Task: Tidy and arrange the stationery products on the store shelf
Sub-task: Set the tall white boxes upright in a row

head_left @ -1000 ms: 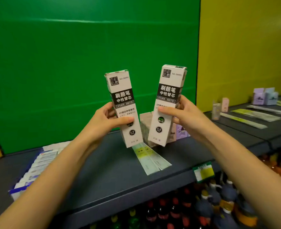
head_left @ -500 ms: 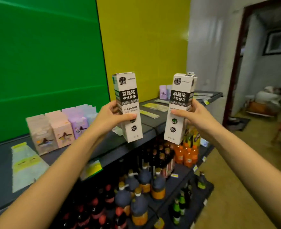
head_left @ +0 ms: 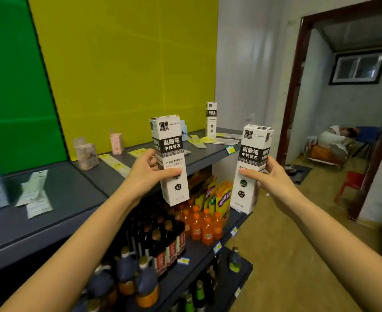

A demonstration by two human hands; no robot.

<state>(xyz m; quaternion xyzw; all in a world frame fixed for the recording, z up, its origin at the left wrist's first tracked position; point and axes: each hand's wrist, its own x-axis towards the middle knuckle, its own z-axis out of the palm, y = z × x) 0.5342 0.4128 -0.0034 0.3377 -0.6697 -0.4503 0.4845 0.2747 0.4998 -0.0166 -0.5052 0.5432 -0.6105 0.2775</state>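
Note:
My left hand (head_left: 146,175) grips a tall white and black refill box (head_left: 170,145) upright in the air above the dark shelf (head_left: 77,199). A second, matching refill box (head_left: 250,167) is held upright by my right hand (head_left: 273,179), out past the shelf's right end. At the far right end of the shelf stands a third box of the same kind (head_left: 211,119). Flat yellow-green packets (head_left: 115,164) lie along the shelf.
A clear box (head_left: 86,155) and a pink box (head_left: 117,144) stand near the yellow wall. White packets (head_left: 36,194) lie at the left. Lower shelves hold dark bottles (head_left: 160,246), orange bottles (head_left: 202,226) and snack bags. A doorway (head_left: 334,122) opens at the right.
My view has swung to the right along the shelf, and both hands carried their boxes that way. The shelf's right end and the third box have come into view.

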